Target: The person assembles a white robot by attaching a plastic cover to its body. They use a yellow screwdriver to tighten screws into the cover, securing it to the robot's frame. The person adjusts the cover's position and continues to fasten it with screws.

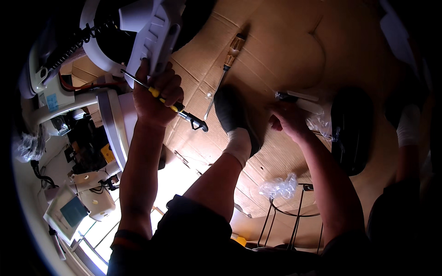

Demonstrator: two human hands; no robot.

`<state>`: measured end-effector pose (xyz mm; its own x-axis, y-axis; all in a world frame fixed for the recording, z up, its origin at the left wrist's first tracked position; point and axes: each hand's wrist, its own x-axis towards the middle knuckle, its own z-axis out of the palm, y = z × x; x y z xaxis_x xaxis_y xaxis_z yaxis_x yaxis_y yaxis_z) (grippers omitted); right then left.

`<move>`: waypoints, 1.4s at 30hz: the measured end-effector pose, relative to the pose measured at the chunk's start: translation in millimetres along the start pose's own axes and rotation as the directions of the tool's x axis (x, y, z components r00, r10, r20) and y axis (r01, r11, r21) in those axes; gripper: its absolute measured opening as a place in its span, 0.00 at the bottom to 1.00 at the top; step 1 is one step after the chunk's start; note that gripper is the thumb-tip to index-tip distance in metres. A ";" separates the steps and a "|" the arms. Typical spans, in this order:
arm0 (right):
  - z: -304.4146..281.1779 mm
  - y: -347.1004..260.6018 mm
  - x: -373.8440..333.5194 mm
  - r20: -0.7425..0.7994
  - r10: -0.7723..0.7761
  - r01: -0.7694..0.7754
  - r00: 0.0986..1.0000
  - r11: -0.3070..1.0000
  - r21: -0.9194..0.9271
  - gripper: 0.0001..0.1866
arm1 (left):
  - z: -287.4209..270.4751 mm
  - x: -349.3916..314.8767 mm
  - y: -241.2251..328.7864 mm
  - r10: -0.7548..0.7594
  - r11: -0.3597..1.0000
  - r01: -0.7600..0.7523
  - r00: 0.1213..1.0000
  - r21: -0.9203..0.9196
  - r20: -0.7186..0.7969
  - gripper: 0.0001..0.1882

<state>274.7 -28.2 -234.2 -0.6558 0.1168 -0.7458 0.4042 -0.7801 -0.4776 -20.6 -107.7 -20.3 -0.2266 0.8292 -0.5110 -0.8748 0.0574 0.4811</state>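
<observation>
Yellow-and-black tool (177,108) aslant in the left hand (154,108)

Its thin metal shaft points up-left, its black hooked end down-right. A crumpled clear plastic packet (317,122) lies just beside the right hand (291,120); contact is unclear.

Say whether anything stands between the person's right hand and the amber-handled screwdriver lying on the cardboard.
Yes, toward its shaft: the dark shoe lies between the right hand and the shaft of the amber-handled screwdriver. Toward the handle, only bare cardboard shows between them.
</observation>
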 end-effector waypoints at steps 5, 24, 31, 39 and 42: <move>-0.4 -3.4 -2.3 -0.008 -0.015 0.014 1.000 0.998 -0.063 0.18 | 6.6 -19.8 -31.1 -0.035 0.992 0.035 0.999 0.118 -0.003 0.26; 5.1 -0.5 -1.6 -0.061 -0.018 0.012 0.998 0.996 -0.093 0.15 | 1.7 -63.0 -70.9 0.110 0.716 0.174 0.928 0.676 -0.355 0.13; -1.2 -6.7 -2.5 -0.074 0.023 -0.033 0.997 0.991 -0.133 0.15 | -19.2 -71.9 -81.3 0.379 0.247 -0.239 0.916 0.939 0.134 0.14; 9.3 -31.7 -23.5 -0.039 -0.141 0.140 0.989 0.990 -0.029 0.16 | -38.1 -70.5 -78.7 0.371 0.001 -0.130 0.921 0.992 0.120 0.15; 24.9 -63.0 -31.1 0.061 -0.240 0.239 0.969 0.971 0.027 0.17 | -50.8 -76.6 -79.4 0.371 -0.074 -0.128 0.917 0.989 0.147 0.18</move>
<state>253.7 2.0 -169.3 -0.7710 0.2630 -0.5799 0.2184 -0.7463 -0.6287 44.5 -204.0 -55.6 -0.4695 0.8632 -0.1854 0.5175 0.4392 0.7344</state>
